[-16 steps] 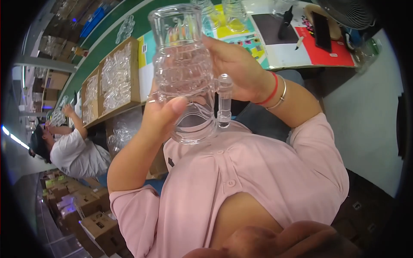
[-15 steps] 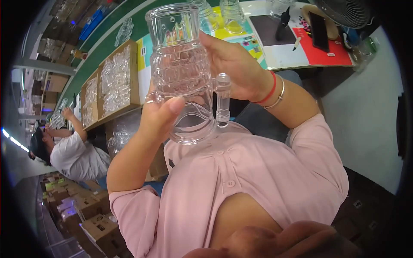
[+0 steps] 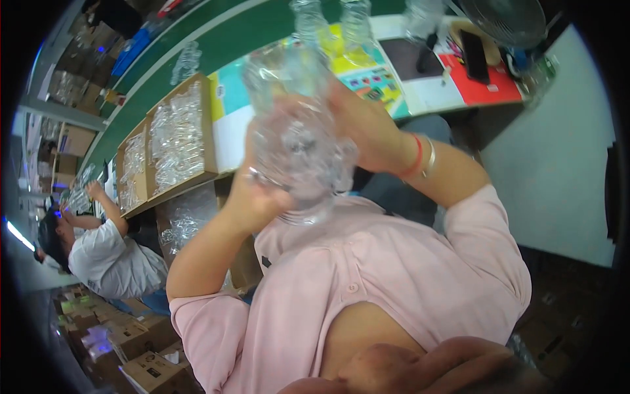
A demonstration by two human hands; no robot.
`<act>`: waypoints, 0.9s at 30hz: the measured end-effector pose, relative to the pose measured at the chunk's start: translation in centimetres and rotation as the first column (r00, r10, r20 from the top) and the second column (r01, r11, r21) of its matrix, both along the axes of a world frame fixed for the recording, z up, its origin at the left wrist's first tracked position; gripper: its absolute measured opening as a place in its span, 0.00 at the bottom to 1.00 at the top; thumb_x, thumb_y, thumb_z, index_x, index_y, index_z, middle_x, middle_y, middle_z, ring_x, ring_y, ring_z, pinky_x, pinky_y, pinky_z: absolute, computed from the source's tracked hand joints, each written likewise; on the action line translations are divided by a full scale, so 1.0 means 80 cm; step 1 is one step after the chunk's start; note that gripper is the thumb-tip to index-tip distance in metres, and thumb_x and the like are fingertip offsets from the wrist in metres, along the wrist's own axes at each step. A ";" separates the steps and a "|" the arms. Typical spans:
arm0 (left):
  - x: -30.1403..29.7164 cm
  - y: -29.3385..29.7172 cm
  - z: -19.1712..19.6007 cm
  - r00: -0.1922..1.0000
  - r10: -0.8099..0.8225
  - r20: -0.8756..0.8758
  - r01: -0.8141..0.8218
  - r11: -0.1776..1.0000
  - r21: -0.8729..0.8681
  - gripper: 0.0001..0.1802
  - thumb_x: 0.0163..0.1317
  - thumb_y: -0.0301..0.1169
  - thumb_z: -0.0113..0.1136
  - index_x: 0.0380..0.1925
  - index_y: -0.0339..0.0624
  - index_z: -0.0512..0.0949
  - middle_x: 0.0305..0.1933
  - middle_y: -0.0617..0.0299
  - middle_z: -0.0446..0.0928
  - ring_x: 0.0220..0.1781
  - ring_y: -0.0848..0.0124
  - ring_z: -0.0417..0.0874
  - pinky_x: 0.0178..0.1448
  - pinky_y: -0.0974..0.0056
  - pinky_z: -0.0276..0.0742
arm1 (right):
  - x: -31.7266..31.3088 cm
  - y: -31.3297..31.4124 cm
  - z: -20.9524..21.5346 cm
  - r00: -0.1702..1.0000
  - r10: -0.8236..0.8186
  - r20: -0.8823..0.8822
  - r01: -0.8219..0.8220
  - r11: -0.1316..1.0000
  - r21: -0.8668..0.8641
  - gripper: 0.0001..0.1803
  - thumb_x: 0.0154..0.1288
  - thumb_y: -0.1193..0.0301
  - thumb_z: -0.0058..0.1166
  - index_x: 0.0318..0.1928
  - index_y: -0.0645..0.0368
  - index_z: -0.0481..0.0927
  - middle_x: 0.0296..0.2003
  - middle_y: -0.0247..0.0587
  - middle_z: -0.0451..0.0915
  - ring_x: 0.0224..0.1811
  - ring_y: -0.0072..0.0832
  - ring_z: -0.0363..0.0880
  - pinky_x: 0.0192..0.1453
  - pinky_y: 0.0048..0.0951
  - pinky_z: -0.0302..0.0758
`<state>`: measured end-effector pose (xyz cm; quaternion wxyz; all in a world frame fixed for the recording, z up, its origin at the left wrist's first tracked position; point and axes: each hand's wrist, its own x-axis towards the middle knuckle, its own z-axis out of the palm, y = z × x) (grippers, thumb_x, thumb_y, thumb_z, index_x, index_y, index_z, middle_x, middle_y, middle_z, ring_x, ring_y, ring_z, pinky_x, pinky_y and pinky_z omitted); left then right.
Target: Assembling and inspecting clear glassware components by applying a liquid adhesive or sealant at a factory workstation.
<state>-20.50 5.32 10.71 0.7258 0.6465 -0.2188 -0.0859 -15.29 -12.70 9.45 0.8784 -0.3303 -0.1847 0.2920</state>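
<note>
A clear ridged glass vessel is in front of my chest, smeared by motion. My left hand is closed round its lower left side, the thumb across the front. On the right, my right hand grips the vessel's other side; its fingertips are hidden behind the glass. The short side tube on the vessel's right is too blurred to make out clearly. Beyond it, clear ridged glass pieces stand upright on the bench's coloured mat.
A divided cardboard tray of clear glass parts lies to the left. At the back right are a dark phone, a red sheet and a fan. Further left, a co-worker in a white shirt handles clear glass near stacked cartons.
The vessel has turned and tipped in my hands and moved slightly down and right. Both hands have shifted with it, keeping their hold.
</note>
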 end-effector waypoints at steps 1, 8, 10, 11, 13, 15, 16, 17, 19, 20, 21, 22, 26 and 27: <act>0.004 0.010 -0.002 0.997 -0.077 -0.014 0.078 0.995 0.069 0.54 0.43 0.56 0.67 0.63 0.40 0.52 0.66 0.49 0.53 0.67 0.60 0.57 0.66 0.55 0.57 | -0.006 0.002 -0.006 0.989 0.001 0.150 0.000 1.000 -0.007 0.22 0.71 0.56 0.33 0.55 0.58 0.67 0.52 0.42 0.71 0.53 0.30 0.70 0.56 0.31 0.66; -0.017 0.043 -0.039 0.751 -0.422 0.509 0.239 0.891 0.386 0.56 0.38 0.50 0.70 0.65 0.40 0.52 0.66 0.42 0.53 0.69 0.51 0.55 0.65 0.54 0.59 | -0.063 0.029 -0.044 0.475 0.053 0.878 -0.035 0.999 -0.041 0.29 0.70 0.49 0.26 0.56 0.57 0.69 0.61 0.63 0.58 0.65 0.57 0.53 0.64 0.59 0.49; -0.014 0.043 -0.037 0.709 -0.549 0.442 0.359 0.821 0.445 0.57 0.36 0.47 0.72 0.64 0.39 0.52 0.66 0.44 0.55 0.67 0.50 0.58 0.64 0.54 0.61 | -0.060 0.031 -0.058 0.474 0.035 0.880 -0.054 0.998 -0.011 0.30 0.70 0.48 0.24 0.54 0.57 0.70 0.60 0.64 0.59 0.63 0.60 0.55 0.63 0.62 0.49; -0.009 0.043 -0.041 0.699 -0.537 0.472 0.367 0.836 0.408 0.55 0.36 0.46 0.70 0.64 0.40 0.54 0.64 0.42 0.56 0.65 0.49 0.61 0.59 0.55 0.66 | -0.059 0.033 -0.063 0.470 -0.008 0.883 -0.065 0.997 0.043 0.32 0.70 0.48 0.22 0.53 0.58 0.72 0.58 0.65 0.60 0.61 0.62 0.57 0.61 0.65 0.49; 0.001 0.051 -0.043 0.649 -0.544 0.532 0.369 0.837 0.405 0.54 0.35 0.45 0.69 0.64 0.42 0.55 0.63 0.44 0.58 0.59 0.50 0.66 0.52 0.56 0.72 | -0.057 0.037 -0.064 0.465 0.032 0.885 -0.043 0.999 -0.014 0.31 0.71 0.49 0.21 0.52 0.58 0.73 0.57 0.66 0.61 0.60 0.63 0.58 0.61 0.65 0.50; 0.009 0.063 -0.052 0.651 -0.542 0.531 0.390 0.839 0.379 0.53 0.35 0.45 0.69 0.64 0.42 0.56 0.63 0.44 0.58 0.59 0.50 0.66 0.53 0.56 0.72 | -0.052 0.036 -0.056 0.458 0.125 0.880 -0.017 0.991 -0.132 0.30 0.72 0.53 0.20 0.50 0.59 0.74 0.56 0.65 0.63 0.59 0.64 0.60 0.62 0.63 0.51; 0.016 0.071 -0.056 0.657 -0.549 0.516 0.388 0.834 0.394 0.52 0.35 0.45 0.68 0.63 0.42 0.57 0.63 0.45 0.58 0.59 0.51 0.66 0.53 0.56 0.71 | -0.046 0.043 -0.059 0.465 0.134 0.875 -0.002 0.989 -0.150 0.30 0.72 0.53 0.20 0.50 0.59 0.74 0.56 0.65 0.63 0.59 0.64 0.60 0.62 0.63 0.51; 0.021 0.078 -0.064 0.651 -0.550 0.523 0.400 0.834 0.380 0.52 0.35 0.45 0.68 0.63 0.42 0.57 0.63 0.45 0.58 0.59 0.51 0.66 0.53 0.56 0.71 | -0.039 0.052 -0.063 0.520 0.115 0.847 0.025 0.988 -0.150 0.28 0.71 0.52 0.22 0.53 0.57 0.72 0.57 0.63 0.64 0.59 0.65 0.60 0.60 0.65 0.53; 0.030 0.092 -0.084 0.795 -0.466 0.388 0.361 0.878 0.314 0.52 0.36 0.51 0.70 0.60 0.36 0.60 0.63 0.42 0.60 0.62 0.50 0.65 0.62 0.57 0.64 | -0.018 0.065 -0.060 0.619 0.128 0.775 0.060 0.976 -0.209 0.25 0.71 0.53 0.26 0.56 0.54 0.69 0.56 0.62 0.65 0.58 0.61 0.62 0.60 0.60 0.59; 0.037 0.096 -0.090 0.789 -0.472 0.393 0.369 0.876 0.311 0.52 0.36 0.51 0.70 0.60 0.36 0.60 0.63 0.42 0.60 0.62 0.50 0.65 0.62 0.57 0.64 | -0.001 0.073 -0.056 0.618 0.126 0.776 0.070 0.974 -0.214 0.25 0.71 0.53 0.26 0.56 0.54 0.69 0.56 0.62 0.65 0.58 0.61 0.62 0.60 0.60 0.59; 0.044 0.100 -0.095 0.881 -0.344 0.325 0.291 0.935 0.202 0.50 0.38 0.52 0.69 0.60 0.38 0.61 0.64 0.44 0.58 0.65 0.50 0.61 0.63 0.57 0.62 | 0.018 0.082 -0.052 0.672 0.201 0.712 0.058 0.945 -0.321 0.26 0.71 0.54 0.27 0.56 0.57 0.68 0.55 0.61 0.66 0.59 0.55 0.64 0.60 0.56 0.61; 0.050 0.105 -0.099 0.947 -0.215 0.238 0.196 0.975 0.101 0.48 0.40 0.52 0.67 0.61 0.41 0.62 0.65 0.45 0.57 0.67 0.50 0.57 0.64 0.57 0.60 | 0.032 0.088 -0.051 0.723 0.265 0.638 0.040 0.906 -0.422 0.26 0.72 0.54 0.27 0.56 0.59 0.67 0.55 0.60 0.67 0.60 0.49 0.65 0.61 0.51 0.63; 0.068 0.122 -0.115 0.963 0.009 -0.268 -0.014 1.000 -0.014 0.49 0.42 0.56 0.66 0.60 0.39 0.62 0.66 0.43 0.55 0.71 0.49 0.48 0.69 0.55 0.48 | 0.082 0.109 -0.064 0.993 0.118 -0.010 -0.115 0.942 -0.315 0.30 0.71 0.56 0.32 0.63 0.65 0.57 0.60 0.49 0.61 0.63 0.33 0.60 0.64 0.36 0.60; 0.074 0.129 -0.114 0.973 0.066 -0.220 -0.066 0.998 0.010 0.47 0.43 0.56 0.65 0.59 0.38 0.63 0.66 0.42 0.53 0.71 0.49 0.46 0.69 0.54 0.45 | 0.092 0.111 -0.057 0.987 0.009 0.160 0.054 0.920 -0.388 0.30 0.71 0.55 0.32 0.63 0.65 0.57 0.62 0.49 0.59 0.64 0.34 0.60 0.65 0.37 0.59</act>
